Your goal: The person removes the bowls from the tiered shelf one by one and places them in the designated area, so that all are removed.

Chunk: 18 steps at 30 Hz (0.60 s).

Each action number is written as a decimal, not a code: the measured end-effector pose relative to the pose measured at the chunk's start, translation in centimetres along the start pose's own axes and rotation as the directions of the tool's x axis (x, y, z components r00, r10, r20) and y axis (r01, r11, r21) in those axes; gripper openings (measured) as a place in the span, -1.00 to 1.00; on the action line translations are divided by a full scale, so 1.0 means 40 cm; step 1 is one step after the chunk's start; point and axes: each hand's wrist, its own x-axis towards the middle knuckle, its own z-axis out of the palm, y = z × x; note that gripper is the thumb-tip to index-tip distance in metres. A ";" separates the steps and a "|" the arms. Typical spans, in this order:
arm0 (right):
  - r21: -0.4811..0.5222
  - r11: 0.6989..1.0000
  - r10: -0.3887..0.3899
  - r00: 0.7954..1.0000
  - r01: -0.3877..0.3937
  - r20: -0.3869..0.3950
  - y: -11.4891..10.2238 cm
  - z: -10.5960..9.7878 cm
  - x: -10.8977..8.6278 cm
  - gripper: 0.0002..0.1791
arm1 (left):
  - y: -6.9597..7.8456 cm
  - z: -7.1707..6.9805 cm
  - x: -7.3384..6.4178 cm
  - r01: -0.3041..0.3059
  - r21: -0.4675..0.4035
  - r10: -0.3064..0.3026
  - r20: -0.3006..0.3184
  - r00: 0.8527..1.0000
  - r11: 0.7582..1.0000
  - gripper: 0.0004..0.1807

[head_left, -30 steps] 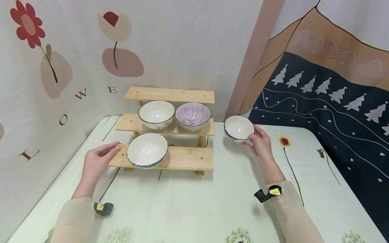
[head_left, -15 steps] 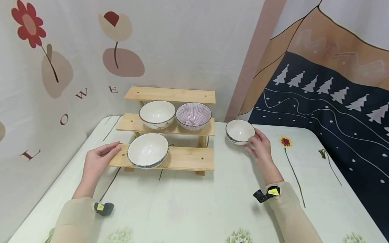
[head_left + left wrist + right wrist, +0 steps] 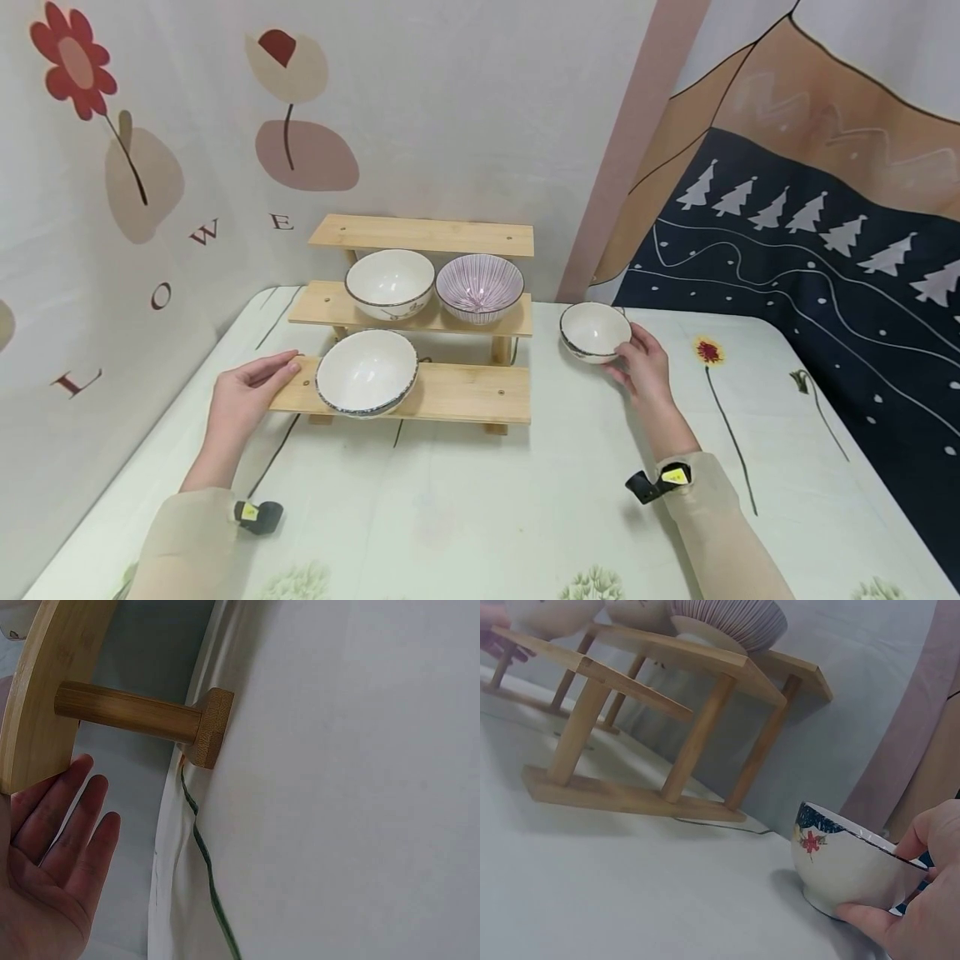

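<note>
A three-tier wooden shelf [image 3: 465, 392] stands on the table, and my left hand [image 3: 251, 396] holds the left end of its lowest board between thumb and fingers. From below, the left wrist view shows the fingers [image 3: 71, 832] at that board's end. Right of the shelf, my right hand [image 3: 641, 362] grips a small white bowl [image 3: 592, 329] by its right side. In the right wrist view this bowl has a dark blue patterned rim band and a red flower; its foot is close over the tabletop, with a finger at the rim and another low on the wall.
On the lowest board sits a large white bowl [image 3: 366, 372] with a blue-edged rim. The middle board carries another white bowl [image 3: 390, 282] and a purple-striped bowl [image 3: 480, 287]. A patterned cloth [image 3: 465, 500] covers the table; printed curtains [image 3: 465, 108] hang behind.
My right hand has lowered the small bowl and brought it slightly nearer to me. The left hand keeps its hold on the board; the other bowls stay put.
</note>
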 end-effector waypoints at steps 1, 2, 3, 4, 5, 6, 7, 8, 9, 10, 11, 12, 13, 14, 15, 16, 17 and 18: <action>0.001 1.000 0.000 1.000 0.000 0.001 0.000 0.000 0.000 -0.21 | 0.000 0.000 0.000 0.000 0.001 0.000 -0.001 1.000 1.000 -0.39; 0.002 1.000 0.000 1.000 0.000 0.001 0.000 -0.001 0.000 -0.21 | 0.000 0.000 0.000 0.001 0.002 -0.001 0.000 1.000 1.000 -0.39; 0.003 1.000 0.001 1.000 -0.001 0.002 0.001 -0.001 0.000 -0.21 | 0.000 0.000 0.000 -0.001 0.002 0.001 0.001 1.000 1.000 -0.39; 0.003 1.000 0.002 1.000 -0.002 0.004 0.001 -0.002 0.000 -0.21 | 0.000 0.001 0.000 -0.001 0.003 0.001 0.001 1.000 1.000 -0.39; 0.000 1.000 0.003 1.000 -0.003 0.005 0.001 -0.003 0.000 -0.21 | 0.000 0.001 0.000 -0.001 0.002 0.001 0.002 1.000 1.000 -0.39; 0.001 1.000 0.004 1.000 -0.004 0.007 0.000 -0.003 0.000 -0.21 | 0.000 0.001 0.000 -0.001 0.004 0.001 0.001 1.000 1.000 -0.39; 0.002 1.000 0.006 1.000 -0.006 0.010 0.000 -0.004 -0.001 -0.21 | 0.000 0.001 0.000 0.000 0.004 0.000 0.003 1.000 1.000 -0.39; 0.001 1.000 0.009 1.000 -0.009 0.013 0.000 -0.004 0.000 -0.21 | 0.001 0.001 -0.001 0.002 0.005 -0.002 0.003 1.000 1.000 -0.38; 0.000 1.000 0.013 1.000 -0.013 0.017 0.000 -0.005 0.000 -0.22 | 0.001 0.001 -0.001 0.003 0.007 -0.003 0.003 1.000 1.000 -0.38; -0.001 1.000 0.016 1.000 -0.016 0.021 -0.001 -0.006 0.000 -0.22 | 0.002 0.000 -0.002 0.005 0.009 -0.005 0.002 1.000 1.000 -0.38; -0.002 1.000 0.020 1.000 -0.020 0.024 -0.001 -0.007 0.000 -0.22 | 0.002 0.000 -0.002 0.005 0.011 -0.005 0.003 1.000 1.000 -0.37; -0.003 1.000 0.023 0.999 -0.023 0.027 -0.002 -0.007 0.000 -0.22 | 0.004 0.000 -0.003 0.006 0.013 -0.006 0.002 1.000 1.000 -0.37; -0.006 1.000 0.027 0.999 -0.027 0.032 -0.003 -0.008 0.000 -0.22 | 0.004 0.000 -0.003 0.006 0.014 -0.006 0.003 1.000 1.000 -0.37; -0.008 0.999 0.031 0.999 -0.031 0.035 -0.004 -0.008 0.000 -0.22 | 0.004 0.000 -0.004 0.005 0.015 -0.005 0.002 1.000 1.000 -0.37; -0.012 0.999 0.035 0.999 -0.035 0.036 -0.005 -0.008 0.000 -0.21 | 0.004 -0.001 -0.004 0.005 0.015 -0.005 0.002 1.000 1.000 -0.37; -0.014 0.999 0.038 0.999 -0.037 0.039 -0.005 -0.008 0.000 -0.21 | 0.004 -0.001 -0.004 0.005 0.013 -0.005 0.002 1.000 1.000 -0.37; -0.018 0.999 0.042 0.998 -0.041 0.041 -0.006 -0.009 -0.001 -0.21 | 0.004 -0.001 -0.004 0.005 0.011 -0.005 0.004 1.000 1.000 -0.37; -0.021 0.999 0.045 0.998 -0.044 0.043 -0.007 -0.009 -0.002 -0.21 | 0.004 -0.001 -0.004 0.006 0.008 -0.006 0.005 1.000 1.000 -0.38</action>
